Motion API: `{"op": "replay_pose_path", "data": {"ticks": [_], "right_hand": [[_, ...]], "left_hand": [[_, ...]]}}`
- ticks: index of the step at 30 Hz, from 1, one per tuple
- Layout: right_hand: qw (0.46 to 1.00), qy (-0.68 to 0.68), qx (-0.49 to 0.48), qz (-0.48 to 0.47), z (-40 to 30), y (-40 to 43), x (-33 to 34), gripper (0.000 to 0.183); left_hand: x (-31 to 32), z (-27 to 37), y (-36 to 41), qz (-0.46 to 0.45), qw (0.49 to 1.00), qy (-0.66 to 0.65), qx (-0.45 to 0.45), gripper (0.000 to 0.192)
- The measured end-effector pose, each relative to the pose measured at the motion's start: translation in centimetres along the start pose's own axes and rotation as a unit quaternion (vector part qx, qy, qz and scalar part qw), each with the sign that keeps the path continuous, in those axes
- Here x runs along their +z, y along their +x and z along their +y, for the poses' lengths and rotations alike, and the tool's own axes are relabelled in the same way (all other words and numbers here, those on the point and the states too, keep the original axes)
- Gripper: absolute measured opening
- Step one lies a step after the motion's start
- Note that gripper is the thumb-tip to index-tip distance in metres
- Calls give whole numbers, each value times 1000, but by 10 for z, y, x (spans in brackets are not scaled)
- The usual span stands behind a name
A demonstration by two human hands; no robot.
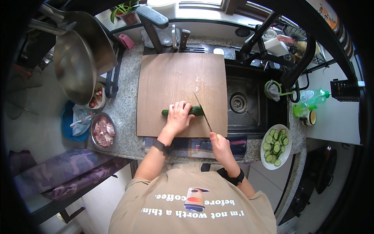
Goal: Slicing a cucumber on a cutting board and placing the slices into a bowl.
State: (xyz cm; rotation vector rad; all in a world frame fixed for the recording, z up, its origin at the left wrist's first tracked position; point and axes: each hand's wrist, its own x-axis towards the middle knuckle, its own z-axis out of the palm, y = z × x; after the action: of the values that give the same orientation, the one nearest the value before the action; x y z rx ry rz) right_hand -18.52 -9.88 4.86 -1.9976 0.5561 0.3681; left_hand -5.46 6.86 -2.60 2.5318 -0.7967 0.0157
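A green cucumber lies crosswise near the front of a wooden cutting board. My left hand presses over its middle and covers part of it, with the fingers resting along the top. At the cucumber's right end stands the blade of a kitchen knife, seen almost edge-on. Its handle is in my right hand, just past the board's front edge. Whether the blade has entered the cucumber, I cannot tell. Cucumber slices fill much of a white oval plate to the right.
A dark sink adjoins the board's right side. To the left stand a metal bowl of raw meat and a blue basin. Pans hang at upper left. A black faucet rises behind the board; a folded cloth lies in front.
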Motion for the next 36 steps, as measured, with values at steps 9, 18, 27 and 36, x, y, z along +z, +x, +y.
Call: {"op": "replay_pose_path", "data": {"ticks": [9,18,27,36], "right_hand": [[1000,-6,17,-13,0,-3,-5,60],[1000,11,9,-24,12,30,8,62],[999,17,-30,1,7,57,21,62],[996,76,-31,22,11,51,14,63]], "left_hand": [[3,0,0,-17,1000,3,-9,36],[3,-1,0,-22,999,38,13,40],[3,-3,0,-20,999,29,1,40],[0,-2,2,3,1000,12,5,36]]}}
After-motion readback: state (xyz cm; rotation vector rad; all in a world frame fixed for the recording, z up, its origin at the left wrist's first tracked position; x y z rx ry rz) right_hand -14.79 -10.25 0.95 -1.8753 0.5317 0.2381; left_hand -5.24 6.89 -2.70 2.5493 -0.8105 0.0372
